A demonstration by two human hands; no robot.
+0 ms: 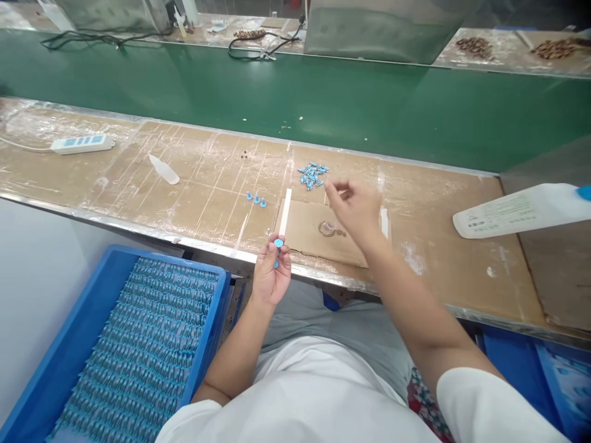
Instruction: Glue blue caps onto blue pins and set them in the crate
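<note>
My left hand (272, 274) is closed around small blue round-headed parts (278, 243), palm up at the table's front edge. One disc-like head shows between thumb and fingers, another lower in the palm. My right hand (353, 206) hovers over a cardboard sheet (305, 231), thumb and forefinger pinched together; what is in the pinch, if anything, is too small to make out. Just beyond its fingertips lies a pile of small blue and silver parts (313, 175). Several similar blue parts (257, 199) stand on their heads to the left. On the cardboard sits a small clear round dish (327, 228).
A white squeeze bottle (164, 170) and a power strip (83, 144) lie on the left. At right a large white bottle (521, 210) leans over the table. A blue tray (104, 277) filled with rows of blue parts is at lower left. A green conveyor belt (207, 86) runs behind.
</note>
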